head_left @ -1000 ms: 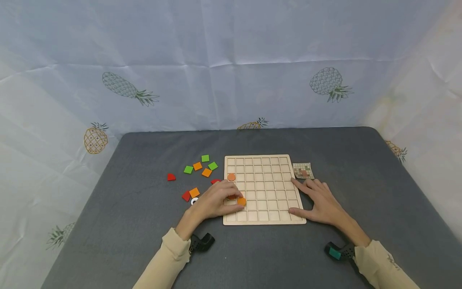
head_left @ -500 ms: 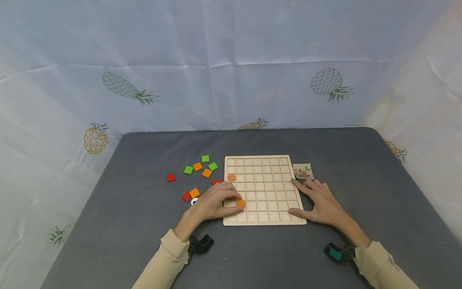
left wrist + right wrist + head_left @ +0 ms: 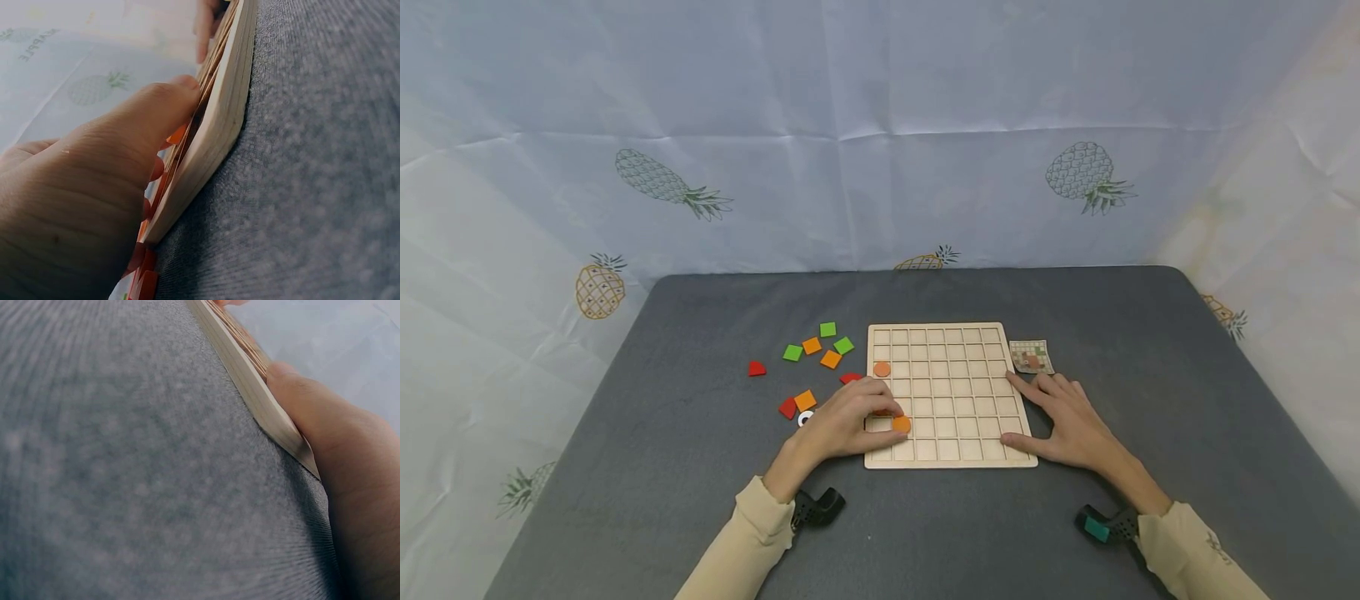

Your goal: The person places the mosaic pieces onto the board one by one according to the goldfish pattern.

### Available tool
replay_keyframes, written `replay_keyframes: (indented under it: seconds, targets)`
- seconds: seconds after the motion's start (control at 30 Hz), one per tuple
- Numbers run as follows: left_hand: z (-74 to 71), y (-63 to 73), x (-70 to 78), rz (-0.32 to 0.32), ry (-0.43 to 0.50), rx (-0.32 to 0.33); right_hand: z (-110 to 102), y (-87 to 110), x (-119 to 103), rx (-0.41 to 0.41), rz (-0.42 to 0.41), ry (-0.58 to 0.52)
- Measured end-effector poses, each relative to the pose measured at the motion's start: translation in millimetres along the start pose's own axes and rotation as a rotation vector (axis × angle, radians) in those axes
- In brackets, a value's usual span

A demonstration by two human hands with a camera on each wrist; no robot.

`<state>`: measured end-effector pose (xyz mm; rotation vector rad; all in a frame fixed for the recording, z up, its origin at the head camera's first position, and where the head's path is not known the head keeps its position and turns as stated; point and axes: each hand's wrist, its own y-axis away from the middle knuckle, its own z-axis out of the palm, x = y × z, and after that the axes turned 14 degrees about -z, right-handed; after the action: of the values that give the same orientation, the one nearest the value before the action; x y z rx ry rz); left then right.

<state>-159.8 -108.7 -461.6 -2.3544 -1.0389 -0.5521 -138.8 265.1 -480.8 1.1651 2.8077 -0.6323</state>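
A wooden grid board (image 3: 951, 396) lies flat on the dark table. My left hand (image 3: 853, 417) reaches over its left side, thumb and index finger pinching an orange disc (image 3: 901, 425) low at the second column of cells. In the left wrist view the thumb hides most of that orange disc (image 3: 177, 134). Another orange disc (image 3: 882, 369) sits in the leftmost column farther up, and a further orange piece shows partly under the left fingers. My right hand (image 3: 1067, 421) rests on the board's right edge with thumb and fingers spread; its thumb touches the rim in the right wrist view.
Left of the board lie loose flat pieces: green squares (image 3: 792, 353), orange squares (image 3: 805, 401), red pieces (image 3: 756, 368) and a white ring (image 3: 805, 418), partly behind the left hand. A small printed pattern card (image 3: 1031, 356) lies beyond the right hand.
The orange disc in my left hand has shifted slightly toward me, the fingers following it. My right hand stays in place on the board's edge.
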Motion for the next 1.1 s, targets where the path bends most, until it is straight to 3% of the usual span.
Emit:
replay_keyframes:
  seconds: [1.1]
  targets:
    - [-0.4,-0.4,3.7,-0.048,-0.003,-0.015,0.2,0.0,1.3,0.008,-0.016,0.010]
